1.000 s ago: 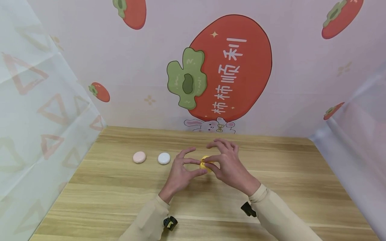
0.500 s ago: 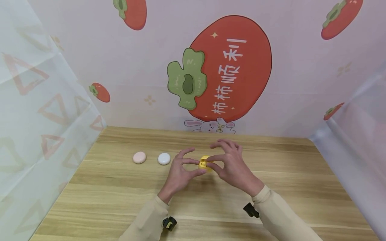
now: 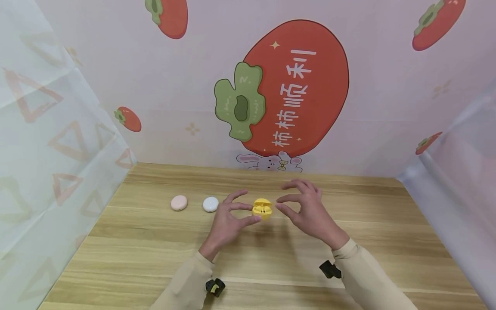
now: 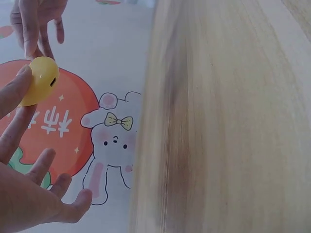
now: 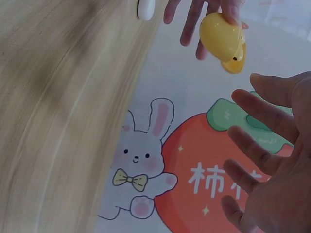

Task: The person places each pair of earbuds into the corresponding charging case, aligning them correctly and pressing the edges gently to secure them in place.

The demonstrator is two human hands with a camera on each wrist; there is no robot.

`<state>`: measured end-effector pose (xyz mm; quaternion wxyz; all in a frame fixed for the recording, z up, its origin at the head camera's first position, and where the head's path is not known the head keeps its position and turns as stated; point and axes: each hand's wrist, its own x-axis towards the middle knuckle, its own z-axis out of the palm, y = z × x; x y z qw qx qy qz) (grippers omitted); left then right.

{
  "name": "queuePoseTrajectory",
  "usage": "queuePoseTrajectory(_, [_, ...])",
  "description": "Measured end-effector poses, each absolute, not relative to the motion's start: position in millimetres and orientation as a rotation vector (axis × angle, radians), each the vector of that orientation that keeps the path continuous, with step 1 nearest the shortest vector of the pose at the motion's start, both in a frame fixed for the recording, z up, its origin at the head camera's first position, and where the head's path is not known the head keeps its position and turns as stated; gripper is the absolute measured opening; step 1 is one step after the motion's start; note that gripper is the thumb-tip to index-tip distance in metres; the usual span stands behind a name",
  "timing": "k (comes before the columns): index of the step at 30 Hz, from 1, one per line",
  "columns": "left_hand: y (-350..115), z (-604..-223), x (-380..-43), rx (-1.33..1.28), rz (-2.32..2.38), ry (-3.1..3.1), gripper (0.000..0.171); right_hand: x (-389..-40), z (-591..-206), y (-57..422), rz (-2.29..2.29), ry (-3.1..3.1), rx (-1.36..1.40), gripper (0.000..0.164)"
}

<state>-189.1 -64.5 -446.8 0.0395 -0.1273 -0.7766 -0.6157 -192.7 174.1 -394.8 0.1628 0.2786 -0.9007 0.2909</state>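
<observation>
A yellow earbud case [image 3: 262, 213] stands with its lid [image 3: 262, 201] raised, and earbuds with small dark spots sit inside it. My left hand [image 3: 227, 218] pinches the case by its left side between thumb and fingers, holding it above the table. The left wrist view shows a dark charging slot on the bottom of the earbud case [image 4: 44, 80]. Just to the right, my right hand [image 3: 311, 215] is apart from the case, its thumb and forefinger pointing toward it. Between the fingers of my right hand [image 5: 272, 155], nothing shows in the right wrist view.
A round pink case [image 3: 179, 203] and a round white case [image 3: 211, 204] lie closed on the wooden table [image 3: 155, 258], left of my hands. A printed cloth backdrop [image 3: 174, 86] rises behind the table's far edge. Fabric walls stand at both sides.
My right hand has let go of the yellow earbud case and drawn back to the right. The lid now stands raised, with the inside in sight. My left hand has shifted slightly left with the case.
</observation>
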Motion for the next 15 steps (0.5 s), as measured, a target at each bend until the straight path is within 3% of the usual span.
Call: queuePoseTrajectory(15, [-70.1, -444.9, -191.1, -0.598, -1.920, -2.319, 0.020, -199.0, -396.6, 181.2, 1.224, -2.753, 0.663, 0.022])
